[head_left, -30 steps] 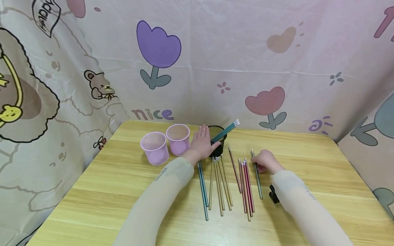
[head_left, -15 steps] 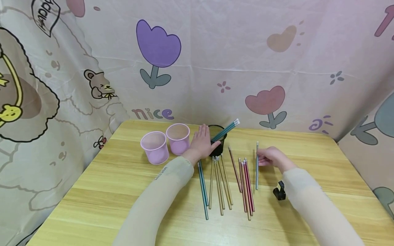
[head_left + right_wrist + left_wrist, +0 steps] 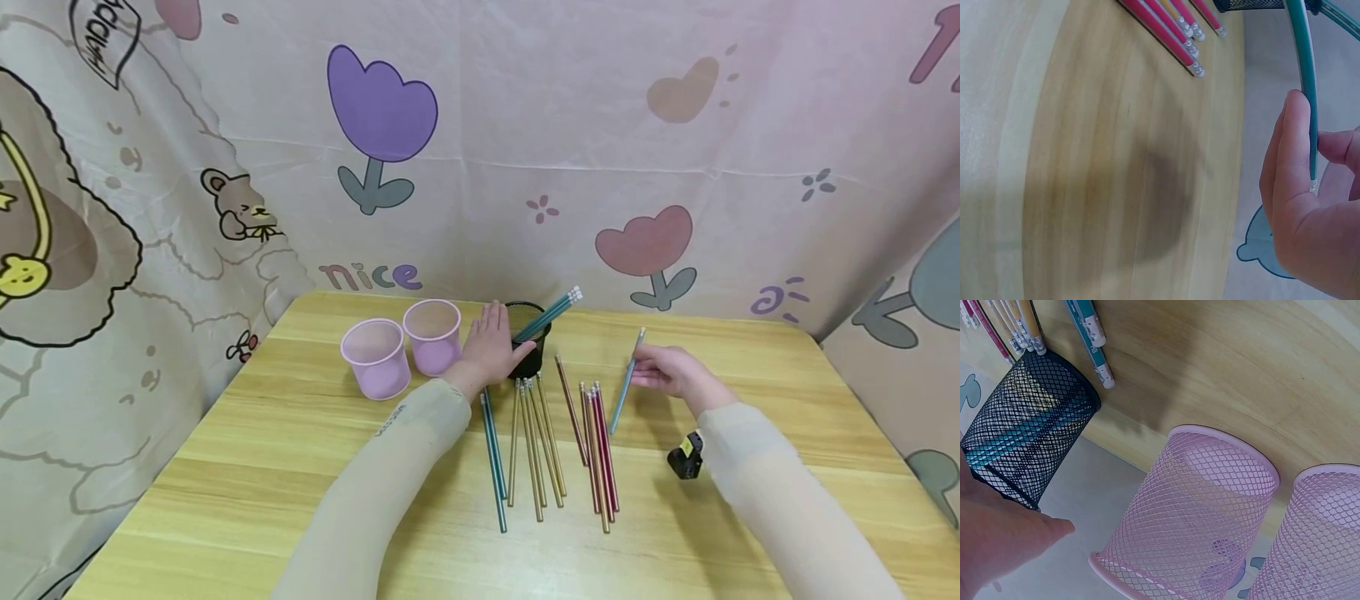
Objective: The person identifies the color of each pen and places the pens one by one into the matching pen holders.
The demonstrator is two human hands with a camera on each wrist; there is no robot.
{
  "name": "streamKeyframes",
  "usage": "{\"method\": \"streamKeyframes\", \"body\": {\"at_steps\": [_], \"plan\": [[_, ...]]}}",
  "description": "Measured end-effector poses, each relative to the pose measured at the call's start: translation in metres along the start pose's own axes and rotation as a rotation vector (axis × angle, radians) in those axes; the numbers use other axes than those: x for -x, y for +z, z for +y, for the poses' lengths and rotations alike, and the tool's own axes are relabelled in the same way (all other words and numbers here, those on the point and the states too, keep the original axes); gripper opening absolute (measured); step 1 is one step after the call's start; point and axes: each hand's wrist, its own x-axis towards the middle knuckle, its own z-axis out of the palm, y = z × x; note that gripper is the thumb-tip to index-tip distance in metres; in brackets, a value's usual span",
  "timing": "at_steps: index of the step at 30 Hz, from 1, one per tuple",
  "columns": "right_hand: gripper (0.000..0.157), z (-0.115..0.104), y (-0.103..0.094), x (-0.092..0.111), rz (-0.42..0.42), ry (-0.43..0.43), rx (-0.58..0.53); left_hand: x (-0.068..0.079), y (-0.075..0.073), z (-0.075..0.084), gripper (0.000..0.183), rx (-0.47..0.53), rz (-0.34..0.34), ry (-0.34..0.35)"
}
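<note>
A teal pencil (image 3: 627, 383) with a white eraser end is pinched between thumb and fingers of my right hand (image 3: 671, 371), lifted off the table. In the right wrist view the pencil (image 3: 1305, 69) slants up out of the fingers. My left hand (image 3: 489, 348) rests against the left side of a black mesh pencil cup (image 3: 534, 360), fingers straight and thumb spread across its front. Several teal pencils (image 3: 551, 312) lean rightward in that cup. Loose on the table lie gold pencils (image 3: 533, 450), red pencils (image 3: 602, 450) and two teal pencils (image 3: 492, 458).
Two pink mesh cups (image 3: 381, 379) stand left of the black one; the left wrist view shows the nearer pink cup (image 3: 1191, 500). A printed cloth (image 3: 495, 108) hangs behind the wooden table (image 3: 285, 483). Below the right wrist is a small black device (image 3: 686, 456).
My right hand has raised the teal pencil from the table and moved it back and slightly right, tilting its eraser end rightward. The left hand has stayed at the black cup.
</note>
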Motion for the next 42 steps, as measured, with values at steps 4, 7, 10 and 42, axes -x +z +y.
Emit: {"method": "streamKeyframes", "body": {"at_steps": [4, 7, 10, 42], "plan": [[0.033, -0.002, -0.002, 0.001, -0.025, -0.007, -0.037, 0.000, -0.002, 0.000, 0.085, 0.003, 0.001, 0.002], [0.033, -0.005, -0.002, 0.002, -0.038, -0.020, -0.070, 0.000, -0.002, 0.000, 0.085, -0.002, 0.003, 0.004], [0.033, -0.008, 0.001, 0.002, -0.058, -0.061, -0.121, 0.000, -0.001, 0.000, 0.085, -0.007, 0.001, 0.005], [0.013, -0.051, 0.082, -0.009, 0.488, -0.479, -0.557, 0.002, -0.003, 0.001, 0.085, -0.013, -0.011, -0.004]]}}
